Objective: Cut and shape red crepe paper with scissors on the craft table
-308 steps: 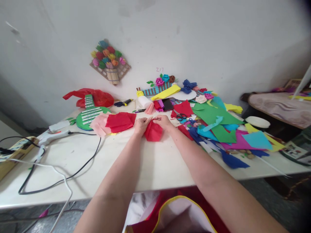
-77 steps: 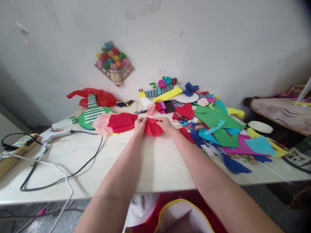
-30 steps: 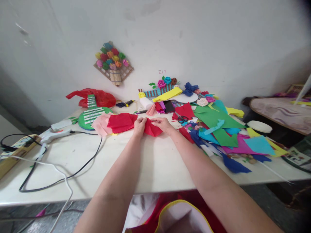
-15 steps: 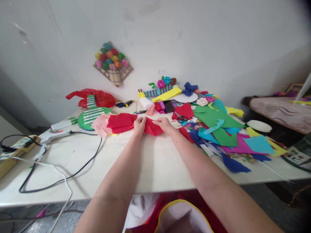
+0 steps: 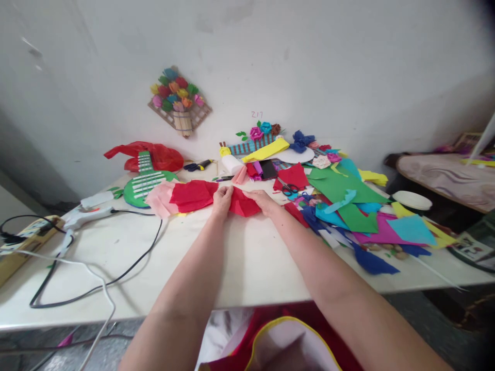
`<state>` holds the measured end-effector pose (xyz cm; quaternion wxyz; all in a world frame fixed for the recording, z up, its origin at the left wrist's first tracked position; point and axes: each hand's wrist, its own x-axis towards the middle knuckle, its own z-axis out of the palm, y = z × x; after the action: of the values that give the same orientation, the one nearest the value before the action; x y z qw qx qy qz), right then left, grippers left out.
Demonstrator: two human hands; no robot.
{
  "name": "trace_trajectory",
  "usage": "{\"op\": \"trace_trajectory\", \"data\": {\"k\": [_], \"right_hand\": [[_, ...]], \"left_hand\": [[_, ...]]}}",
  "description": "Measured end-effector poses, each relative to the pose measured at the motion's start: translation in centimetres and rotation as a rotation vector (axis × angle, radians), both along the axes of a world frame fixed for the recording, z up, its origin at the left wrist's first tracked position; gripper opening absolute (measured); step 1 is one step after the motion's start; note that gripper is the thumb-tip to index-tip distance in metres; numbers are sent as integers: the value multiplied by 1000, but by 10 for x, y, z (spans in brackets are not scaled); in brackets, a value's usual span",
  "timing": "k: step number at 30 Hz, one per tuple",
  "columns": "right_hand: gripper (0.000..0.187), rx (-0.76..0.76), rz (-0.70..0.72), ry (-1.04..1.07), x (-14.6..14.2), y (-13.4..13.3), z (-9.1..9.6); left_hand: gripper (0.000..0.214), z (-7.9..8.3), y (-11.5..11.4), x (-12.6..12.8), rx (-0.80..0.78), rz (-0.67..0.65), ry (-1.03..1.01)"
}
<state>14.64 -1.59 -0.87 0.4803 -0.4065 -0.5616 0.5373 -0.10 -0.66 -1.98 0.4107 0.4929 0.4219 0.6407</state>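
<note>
A small piece of red crepe paper (image 5: pixel 244 203) lies on the white table (image 5: pixel 247 257) between my two hands. My left hand (image 5: pixel 223 199) pinches its left end with the fingers closed. Its right edge is gripped by my right hand (image 5: pixel 266 200), fingers curled over the paper. A larger red crepe sheet (image 5: pixel 193 195) on a pink sheet (image 5: pixel 160 197) lies just left of my left hand. Scissors (image 5: pixel 288 189) with black and blue handles rest just beyond my right hand.
A heap of coloured paper (image 5: pixel 348 201) covers the table's right side. A green paper guitar (image 5: pixel 145 180), a red plastic bag (image 5: pixel 154 154), a glue gun (image 5: pixel 83 219) and black and white cables (image 5: pixel 96 281) lie left. A paper plate (image 5: pixel 412 198) sits far right.
Over ten seconds the red crepe piece has gone from hanging bunched below my hands to lying flatter between them. In the last second my hands have barely shifted.
</note>
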Motion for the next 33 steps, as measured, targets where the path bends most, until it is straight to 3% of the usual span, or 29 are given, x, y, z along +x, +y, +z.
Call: {"op": "trace_trajectory", "data": {"k": [6,14,21,33], "right_hand": [[24,-73,-12,8,-2,-2,3],[34,-37,-56,1,-3,-3,5],[24,-37,-94,25,-2,1,2],[25,-40,-56,22,-1,0,4]], "left_hand": [[32,0,0,0,7,0,18],[30,4,-5,0,-32,-52,-35],[20,4,-3,-1,-26,-36,-74],[39,6,-8,2,-86,-101,4]]}}
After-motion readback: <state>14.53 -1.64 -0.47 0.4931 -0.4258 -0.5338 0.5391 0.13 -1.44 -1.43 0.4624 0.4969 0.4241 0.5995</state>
